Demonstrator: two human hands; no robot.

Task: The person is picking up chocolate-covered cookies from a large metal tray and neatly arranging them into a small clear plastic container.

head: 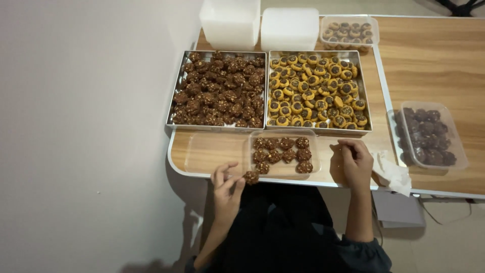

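Head view, looking down at a wooden table: the left hand [226, 186] pinches one dark chocolate cookie [251, 177] between thumb and fingertips, holding it at the table's near edge, just below the near-left corner of a clear plastic container [317, 151]. The right hand [354, 163] rests loosely curled on the table just right of that container; whether it holds anything cannot be told. The container has about nine chocolate cookies in rows, and appears roughly half filled, with room left along its near and left side. A clear lid [209, 151] lies beside it on the left. Behind, a metal tray of chocolate cookies [218, 89] is full, as is a metal tray of yellow cookies [317, 89]. Two filled containers sit at the far edge [348, 31] and right edge [428, 135], so some packing is done and much appears left.
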